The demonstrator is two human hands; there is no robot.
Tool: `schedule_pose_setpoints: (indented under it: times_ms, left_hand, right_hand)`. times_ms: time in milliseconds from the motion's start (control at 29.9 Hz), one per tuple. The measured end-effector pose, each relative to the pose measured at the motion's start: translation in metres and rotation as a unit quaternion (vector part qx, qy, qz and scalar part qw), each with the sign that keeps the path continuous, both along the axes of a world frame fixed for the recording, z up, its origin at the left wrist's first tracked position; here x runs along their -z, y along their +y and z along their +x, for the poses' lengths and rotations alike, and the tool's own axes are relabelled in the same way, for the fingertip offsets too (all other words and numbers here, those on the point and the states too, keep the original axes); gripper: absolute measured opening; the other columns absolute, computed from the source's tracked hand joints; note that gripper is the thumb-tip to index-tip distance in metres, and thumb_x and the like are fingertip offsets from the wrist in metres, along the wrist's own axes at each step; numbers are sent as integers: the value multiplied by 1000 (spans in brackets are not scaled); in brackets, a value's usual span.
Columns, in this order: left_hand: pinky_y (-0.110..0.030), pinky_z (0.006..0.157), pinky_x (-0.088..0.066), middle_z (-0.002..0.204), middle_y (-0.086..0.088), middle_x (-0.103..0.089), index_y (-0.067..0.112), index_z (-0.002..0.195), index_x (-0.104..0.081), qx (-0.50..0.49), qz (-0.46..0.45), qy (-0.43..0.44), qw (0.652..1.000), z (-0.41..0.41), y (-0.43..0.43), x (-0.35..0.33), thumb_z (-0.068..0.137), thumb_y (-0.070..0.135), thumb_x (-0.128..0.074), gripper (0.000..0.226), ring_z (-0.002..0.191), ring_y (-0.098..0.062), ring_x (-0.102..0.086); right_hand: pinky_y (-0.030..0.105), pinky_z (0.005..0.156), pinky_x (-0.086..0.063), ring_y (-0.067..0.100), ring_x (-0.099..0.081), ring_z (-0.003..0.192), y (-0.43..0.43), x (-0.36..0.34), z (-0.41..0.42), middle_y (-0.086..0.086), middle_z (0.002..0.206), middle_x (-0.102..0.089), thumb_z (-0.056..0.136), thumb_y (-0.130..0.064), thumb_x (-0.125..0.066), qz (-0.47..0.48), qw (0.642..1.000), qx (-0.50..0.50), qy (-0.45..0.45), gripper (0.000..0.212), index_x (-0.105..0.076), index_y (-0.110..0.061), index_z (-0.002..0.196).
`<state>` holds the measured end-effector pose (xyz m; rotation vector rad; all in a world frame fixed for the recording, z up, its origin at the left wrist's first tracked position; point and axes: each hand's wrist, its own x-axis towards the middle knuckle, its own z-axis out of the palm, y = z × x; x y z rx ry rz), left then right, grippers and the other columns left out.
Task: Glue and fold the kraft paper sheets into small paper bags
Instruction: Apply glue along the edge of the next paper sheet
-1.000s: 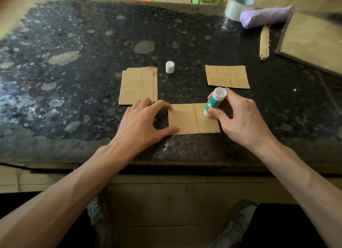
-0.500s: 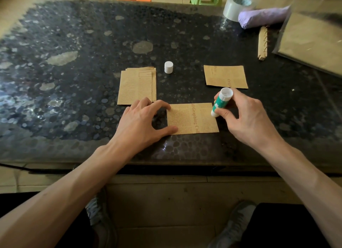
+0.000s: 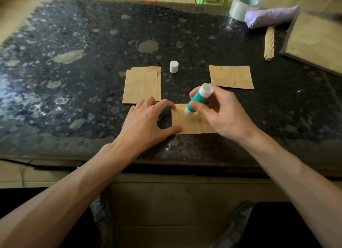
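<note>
The grip of the right hand is closed around a glue stick: the thumb is on one side of the green body and the fingers are curled on the other side. The stick is tilted, with its wide white end pointing up and away from the person. Its narrow white end is down on the kraft sheet, near the far edge of this sheet.

The left hand holds nothing in its grip. It is arched over the worktop, with the thumb pressing on the near left corner of the same sheet and the index fingertip at the far left corner. The sheet lies flat close to the near edge of the worktop, between both hands, and it has printed text on it.

Just behind the left hand lies a small stack of kraft sheets. The white cap stands upright beside the far right corner of this stack. One more single kraft sheet lies flat behind the right hand, apart from it.

At the far right of the worktop there are a tape roll, a purple bundle, a spiral-bound strip and a clear pack of brown paper.
</note>
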<state>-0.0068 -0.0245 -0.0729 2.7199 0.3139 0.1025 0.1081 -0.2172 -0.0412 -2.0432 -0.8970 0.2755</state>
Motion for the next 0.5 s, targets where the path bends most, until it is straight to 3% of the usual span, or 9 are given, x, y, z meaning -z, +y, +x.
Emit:
schedule_pose_setpoints:
  times_ms: [267, 501]
  left_hand:
    - [-32, 87, -38, 103, 12, -47, 48, 130, -47, 5, 4, -1, 1000, 0, 1, 0, 73, 82, -54, 66, 104, -13, -48]
    - [-33, 88, -40, 102, 12, -47, 47, 130, -49, 4, 9, -7, 1000, 0, 1, 2, 74, 82, -57, 67, 105, -14, -49]
  right_hand:
    - [40, 102, -56, 7, -64, 115, 21, 7, -1, -15, 115, -68, 94, -31, -76, -21, 999, -25, -5, 34, -65, -29, 125]
    - [42, 102, -57, 6, -68, 115, 22, 6, -5, -14, 115, -73, 94, -23, -76, -13, 999, -35, -9, 30, -66, -23, 122]
